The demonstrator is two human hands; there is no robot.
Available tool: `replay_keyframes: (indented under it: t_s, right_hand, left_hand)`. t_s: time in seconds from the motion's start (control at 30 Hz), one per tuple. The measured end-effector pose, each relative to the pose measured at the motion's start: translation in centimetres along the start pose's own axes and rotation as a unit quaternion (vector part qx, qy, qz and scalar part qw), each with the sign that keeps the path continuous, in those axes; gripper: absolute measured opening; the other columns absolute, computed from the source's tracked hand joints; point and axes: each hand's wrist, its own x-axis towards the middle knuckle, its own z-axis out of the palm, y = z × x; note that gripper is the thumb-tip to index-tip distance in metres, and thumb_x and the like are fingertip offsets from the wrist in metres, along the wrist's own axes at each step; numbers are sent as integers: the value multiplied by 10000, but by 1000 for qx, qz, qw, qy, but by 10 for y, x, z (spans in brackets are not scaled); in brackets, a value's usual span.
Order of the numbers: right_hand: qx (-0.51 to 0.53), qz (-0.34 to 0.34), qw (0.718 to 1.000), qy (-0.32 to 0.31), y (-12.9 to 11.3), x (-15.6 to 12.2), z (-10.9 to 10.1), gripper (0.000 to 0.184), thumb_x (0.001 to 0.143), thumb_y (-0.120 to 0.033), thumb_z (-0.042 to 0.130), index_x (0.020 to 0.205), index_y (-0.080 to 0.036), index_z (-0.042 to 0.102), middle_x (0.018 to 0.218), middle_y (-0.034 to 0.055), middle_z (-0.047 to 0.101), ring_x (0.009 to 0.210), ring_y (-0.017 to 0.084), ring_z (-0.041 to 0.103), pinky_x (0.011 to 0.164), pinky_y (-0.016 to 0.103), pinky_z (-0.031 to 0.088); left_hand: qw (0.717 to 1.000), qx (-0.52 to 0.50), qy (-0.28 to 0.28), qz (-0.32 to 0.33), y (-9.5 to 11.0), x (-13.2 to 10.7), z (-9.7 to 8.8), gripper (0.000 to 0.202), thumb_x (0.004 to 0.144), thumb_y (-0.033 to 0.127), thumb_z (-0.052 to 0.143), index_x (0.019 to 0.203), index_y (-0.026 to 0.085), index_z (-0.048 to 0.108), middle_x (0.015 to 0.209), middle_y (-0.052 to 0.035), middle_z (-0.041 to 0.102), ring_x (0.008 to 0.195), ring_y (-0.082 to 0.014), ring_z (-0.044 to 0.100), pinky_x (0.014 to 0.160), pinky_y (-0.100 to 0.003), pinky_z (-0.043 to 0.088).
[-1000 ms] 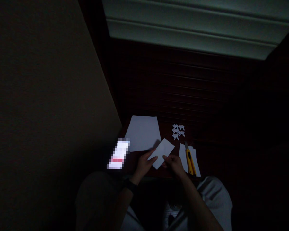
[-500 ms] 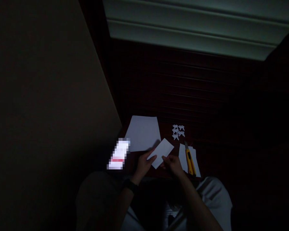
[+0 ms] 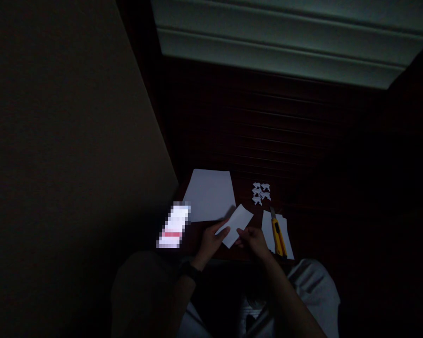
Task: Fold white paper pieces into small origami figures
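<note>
A small white sheet of paper (image 3: 237,224) is held up between my two hands, slanted toward the upper right. My left hand (image 3: 211,239) grips its left edge, thumb on top and fingers beneath. At the lower right edge, my right hand (image 3: 254,239) pinches the paper between thumb and fingers; some of its fingertips are hidden under it. To the right of my right hand, a yellow utility knife (image 3: 279,237) with its blade out lies on a stack of cut white paper (image 3: 268,230).
A large white sheet (image 3: 209,195) lies at the back left of the dark table. Several small folded paper pieces (image 3: 256,191) sit at the back right. A lit, pixelated screen (image 3: 174,225) is at the left, near a wall (image 3: 91,141).
The held paper has tilted slightly, its top edge a little lower. Both hands keep nearly the same places; the other things have not moved.
</note>
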Motion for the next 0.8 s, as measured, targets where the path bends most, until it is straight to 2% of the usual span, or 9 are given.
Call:
replay_keyframes:
  t_s: [0.2,0.4,0.8]
  right_hand:
    - [-6,-5,1000,7,-3,-2,1,341,643,-484,645,619,-163,534,588,49,656,552,194,630,493,271,474]
    - [-19,-7,1000,-20,-6,-6,0,359,651,-500,633,641,-153,543,620,72,668,555,193,631,512,278,478]
    - [-39,-1,999,-7,-8,-6,3,405,632,-550,620,609,-156,533,589,64,665,506,163,615,488,249,473]
  left_hand:
    - [1000,-10,7,22,-1,1,0,396,788,361,517,1139,181,559,1137,-42,596,1038,-220,543,903,-337,415]
    - [1000,-22,-6,-7,-2,1,-2,400,805,355,492,1147,156,551,1140,-58,593,1025,-223,552,885,-340,427]
    - [1000,14,14,0,-2,1,1,396,790,366,498,1140,190,558,1137,-42,596,1044,-226,541,902,-353,417]
